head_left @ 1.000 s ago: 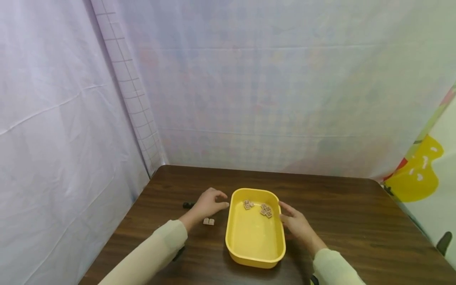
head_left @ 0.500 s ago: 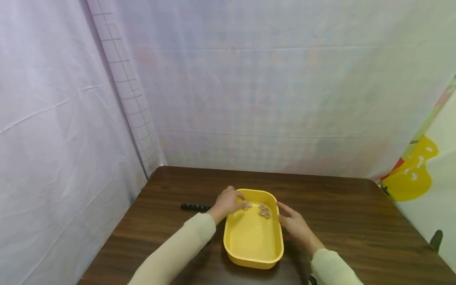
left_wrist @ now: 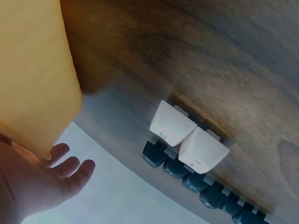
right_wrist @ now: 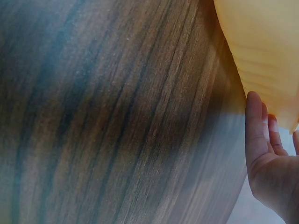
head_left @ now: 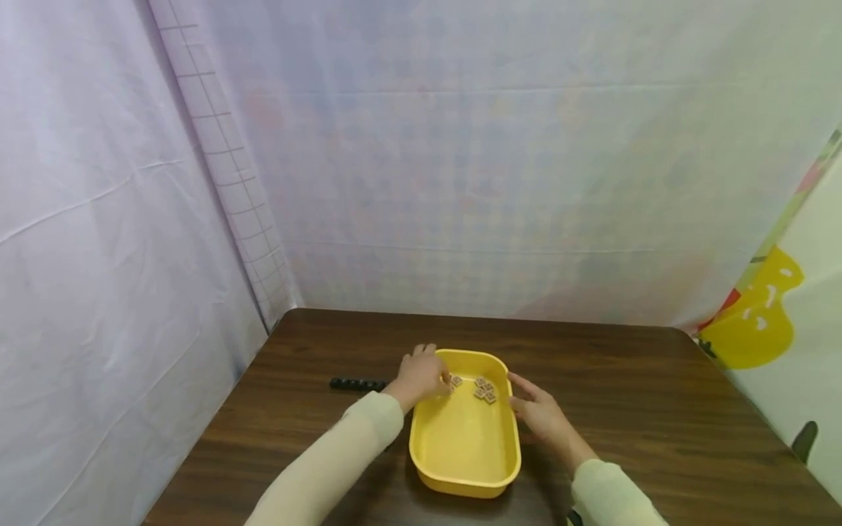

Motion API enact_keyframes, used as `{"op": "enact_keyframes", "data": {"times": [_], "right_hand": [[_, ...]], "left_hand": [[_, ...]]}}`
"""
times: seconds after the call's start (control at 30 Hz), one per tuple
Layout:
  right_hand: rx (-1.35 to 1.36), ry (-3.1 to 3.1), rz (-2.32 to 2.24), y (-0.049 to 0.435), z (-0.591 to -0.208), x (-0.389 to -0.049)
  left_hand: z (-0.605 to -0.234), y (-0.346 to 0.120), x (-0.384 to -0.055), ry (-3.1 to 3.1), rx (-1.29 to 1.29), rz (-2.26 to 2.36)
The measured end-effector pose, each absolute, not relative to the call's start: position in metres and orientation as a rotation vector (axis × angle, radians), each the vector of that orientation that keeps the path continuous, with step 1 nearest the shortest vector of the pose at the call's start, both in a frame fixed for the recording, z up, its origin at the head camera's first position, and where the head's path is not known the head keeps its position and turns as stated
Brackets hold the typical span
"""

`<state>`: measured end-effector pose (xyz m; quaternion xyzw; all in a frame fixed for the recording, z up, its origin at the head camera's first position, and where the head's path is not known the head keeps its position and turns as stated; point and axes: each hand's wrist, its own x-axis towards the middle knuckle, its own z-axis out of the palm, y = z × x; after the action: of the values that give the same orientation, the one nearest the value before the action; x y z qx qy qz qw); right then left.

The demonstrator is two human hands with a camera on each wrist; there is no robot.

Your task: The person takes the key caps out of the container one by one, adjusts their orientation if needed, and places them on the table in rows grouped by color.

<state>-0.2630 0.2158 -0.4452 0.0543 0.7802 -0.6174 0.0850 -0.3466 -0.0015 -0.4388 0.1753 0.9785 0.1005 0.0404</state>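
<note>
A yellow plastic tray (head_left: 463, 488) stands on the table. My right hand (head_left: 541, 413) grips its right wall, thumb over the rim and fingers along the outside. My left hand (head_left: 421, 375) reaches over the left wall, its thumb and index finger down at a small group of pale keycaps (head_left: 457, 380). Those fingertips are hidden, so I cannot tell whether they pinch a keycap. The left hand's other fingers (left_wrist: 77, 177) stay outside the tray wall. A second cluster of pale keycaps (head_left: 489, 397) lies near the tray's right wall.
Left of the tray, a row of black keycaps (head_left: 355, 384) lies on the brown wooden table (head_left: 592, 358). In the left wrist view, two white keycaps (left_wrist: 172, 123) sit beside that dark row. Pale curtains (head_left: 460, 183) hang behind the table.
My left hand has moved right from beside the tray to over its left wall, down to the pale keycaps. The right hand has kept its grip on the tray.
</note>
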Motion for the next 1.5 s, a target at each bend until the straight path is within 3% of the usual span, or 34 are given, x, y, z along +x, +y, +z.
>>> {"op": "enact_keyframes", "data": {"times": [0.63,1.07,1.5], "right_hand": [[0.150,2.354,-1.816,0.215,-0.443,-0.262],[0.122,2.386,-1.798,0.215,-0.443,-0.261],[0.129,2.415,-1.796,0.210,-0.446,-0.262]], "left_hand": [[-0.446,0.009,-0.351,3.059,0.535,-0.081],[-0.437,-0.007,-0.344,3.133,0.635,0.586],[-0.436,-0.015,-0.342,3.183,0.710,0.684]]}}
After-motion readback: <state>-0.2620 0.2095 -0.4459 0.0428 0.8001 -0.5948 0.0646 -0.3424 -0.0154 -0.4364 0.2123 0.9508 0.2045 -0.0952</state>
